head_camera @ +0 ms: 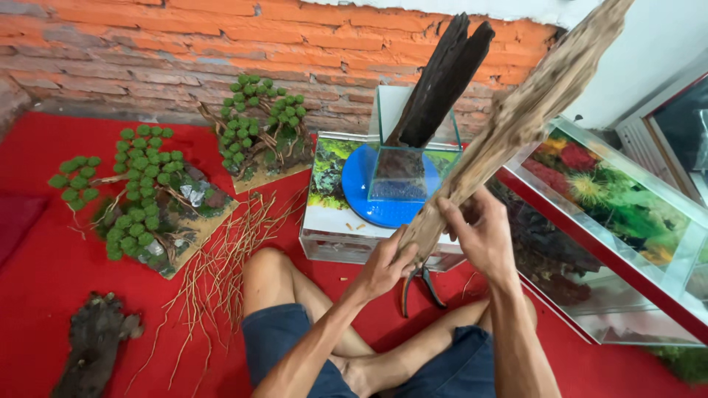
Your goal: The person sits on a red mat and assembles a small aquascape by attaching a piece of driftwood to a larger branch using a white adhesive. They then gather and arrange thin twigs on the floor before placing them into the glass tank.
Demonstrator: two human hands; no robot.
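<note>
A long, pale, rough piece of driftwood (516,118) slants upward, clasped at its lower end by the left hand (383,267), which also holds dark-handled pliers (420,284), and right hand (483,234). Just beyond stands a small glass tank (413,158) with dark wood (441,77) on a blue round plate (361,188).

One head cam, looking steeply down and fwd, close over crossed legs, toward brick wall (147,51)

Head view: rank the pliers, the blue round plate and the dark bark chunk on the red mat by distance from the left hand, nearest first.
From the left hand:
1. Pliers, just below the hand.
2. Blue round plate, above it, under the small glass tank.
3. Dark bark chunk, far left on the red mat.
</note>
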